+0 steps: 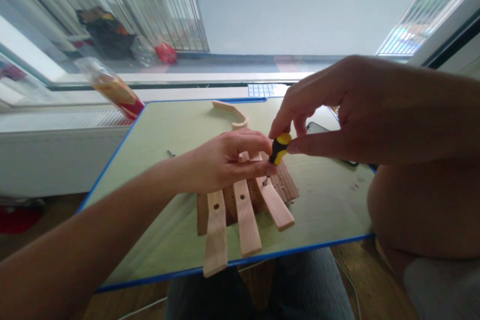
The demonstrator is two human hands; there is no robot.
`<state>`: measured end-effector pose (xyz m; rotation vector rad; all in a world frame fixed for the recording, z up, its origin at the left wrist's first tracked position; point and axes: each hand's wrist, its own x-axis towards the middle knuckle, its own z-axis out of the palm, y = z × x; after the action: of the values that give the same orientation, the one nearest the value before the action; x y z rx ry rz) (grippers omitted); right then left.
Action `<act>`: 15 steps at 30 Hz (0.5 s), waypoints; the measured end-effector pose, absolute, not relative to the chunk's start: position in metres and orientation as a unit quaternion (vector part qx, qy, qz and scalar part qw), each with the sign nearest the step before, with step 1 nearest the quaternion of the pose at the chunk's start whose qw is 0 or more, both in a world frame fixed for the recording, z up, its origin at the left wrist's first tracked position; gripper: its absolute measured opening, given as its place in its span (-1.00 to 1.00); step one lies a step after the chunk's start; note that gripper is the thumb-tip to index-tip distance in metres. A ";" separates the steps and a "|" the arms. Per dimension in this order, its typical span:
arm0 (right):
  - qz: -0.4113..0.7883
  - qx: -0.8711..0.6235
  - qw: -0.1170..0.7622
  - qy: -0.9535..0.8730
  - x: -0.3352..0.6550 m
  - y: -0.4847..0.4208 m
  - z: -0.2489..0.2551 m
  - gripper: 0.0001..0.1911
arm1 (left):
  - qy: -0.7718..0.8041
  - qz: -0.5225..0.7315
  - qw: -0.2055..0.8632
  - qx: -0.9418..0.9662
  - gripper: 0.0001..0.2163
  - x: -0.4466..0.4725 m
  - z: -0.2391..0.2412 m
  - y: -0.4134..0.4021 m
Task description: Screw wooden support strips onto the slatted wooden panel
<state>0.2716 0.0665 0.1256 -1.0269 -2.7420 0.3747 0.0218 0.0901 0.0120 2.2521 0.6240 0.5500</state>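
My right hand (322,115) pinches the top of a stubby yellow-and-black screwdriver (279,148) between thumb and fingers. Lower on the same handle, the thumb and forefinger of my left hand (232,160) close around it. The tilted tool's tip meets a screw (266,181) in the hole of the rightmost pale wooden strip (279,210). Two more strips, the middle one (248,227) and the left one (215,240), have dark round holes. All three lie across a darker brown board (202,215), partly covered by my left hand. Behind that hand rises a curved wooden piece (240,115).
A pale green table (168,125) with a blue edge carries the work. A loose screw (171,153) lies on its left side, and a phone (317,128) sits partly behind my right hand. A bottle (112,90) stands beyond the far left corner, near the window.
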 end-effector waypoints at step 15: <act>0.114 -0.400 0.086 -0.906 0.267 0.066 0.125 -0.90 | 0.261 0.198 0.347 0.879 -0.73 0.024 0.014 0.089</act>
<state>0.2668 0.0656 0.1254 -1.1911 -2.6993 0.3396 0.0235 0.0891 0.0144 2.2798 0.6783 0.5148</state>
